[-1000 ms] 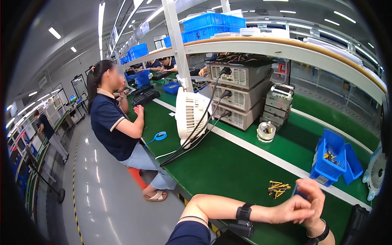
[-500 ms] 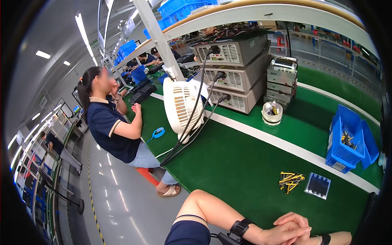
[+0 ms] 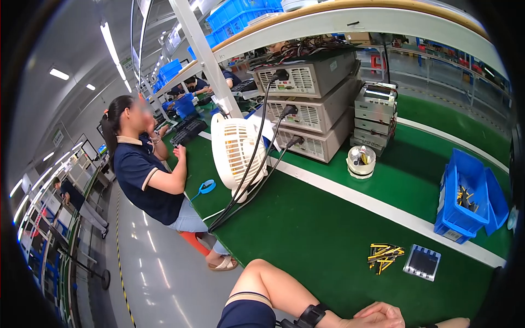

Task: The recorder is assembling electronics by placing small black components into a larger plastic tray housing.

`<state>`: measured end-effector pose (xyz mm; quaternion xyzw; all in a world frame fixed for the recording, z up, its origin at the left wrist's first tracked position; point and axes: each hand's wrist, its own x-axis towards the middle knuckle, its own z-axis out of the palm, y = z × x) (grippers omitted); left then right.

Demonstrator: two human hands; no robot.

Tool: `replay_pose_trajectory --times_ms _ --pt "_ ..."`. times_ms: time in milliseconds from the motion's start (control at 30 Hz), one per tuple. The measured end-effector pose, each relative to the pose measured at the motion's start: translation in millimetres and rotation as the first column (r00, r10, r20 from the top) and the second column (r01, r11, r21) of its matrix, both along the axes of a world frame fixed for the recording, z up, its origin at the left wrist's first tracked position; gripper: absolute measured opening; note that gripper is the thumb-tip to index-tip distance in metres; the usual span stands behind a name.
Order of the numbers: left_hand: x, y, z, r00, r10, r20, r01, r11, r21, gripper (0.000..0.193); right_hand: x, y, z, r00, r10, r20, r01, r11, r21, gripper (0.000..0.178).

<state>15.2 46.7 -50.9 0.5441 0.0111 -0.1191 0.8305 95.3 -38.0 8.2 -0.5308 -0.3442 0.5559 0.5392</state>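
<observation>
My left hand (image 3: 358,322) and my right hand (image 3: 383,311) lie folded over one another at the lower edge, fingers wrapped together. Parts of both are cut off by the frame. I see nothing else held between them. Beyond the hands, on the green table mat (image 3: 306,229), lies a loose pile of thin yellow-and-black strips (image 3: 385,258). Right beside it is a small flat tray-like piece (image 3: 422,262), dark in the middle with a pale edge. Neither hand touches these.
A blue bin (image 3: 451,227) with small yellow-and-black parts stands at the right. Farther back are a white tub (image 3: 361,162), stacked grey instruments (image 3: 311,112) and a white fan (image 3: 235,150) with black cables. A co-worker (image 3: 145,164) sits at the left. A shelf (image 3: 328,27) crosses overhead.
The view has shifted a little, so the table things sit lower in the picture. My folded hands have sunk partly out of the lower edge.
</observation>
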Motion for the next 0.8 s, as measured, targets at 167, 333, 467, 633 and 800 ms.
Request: replay_pose_trajectory --times_ms 167,333,467,633,800 --pt "-17 11 2 0.998 -0.069 0.005 0.069 0.997 -0.033 0.048 0 1 3 0.998 -0.013 0.054 0.012 0.999 0.034 0.084" --pt "-23 6 -1 0.997 -0.072 -0.017 0.070 0.994 -0.081 0.054 3 0 6 0.999 0.029 0.037 -0.029 0.999 0.019 0.081" --pt "-23 13 -12 0.998 -0.065 -0.021 0.063 0.993 -0.102 0.054 4 5 -3 0.999 -0.004 0.042 0.002 0.999 0.033 0.081" --pt "-27 11 -7 0.998 -0.055 -0.012 0.053 0.994 -0.098 0.052 5 1 0 0.999 0.035 0.009 -0.035 0.999 0.021 0.082" --pt "-28 15 -5 0.999 -0.049 -0.005 0.048 0.995 -0.093 0.051 6 2 5 0.998 0.061 -0.009 -0.061 0.998 -0.007 0.082"
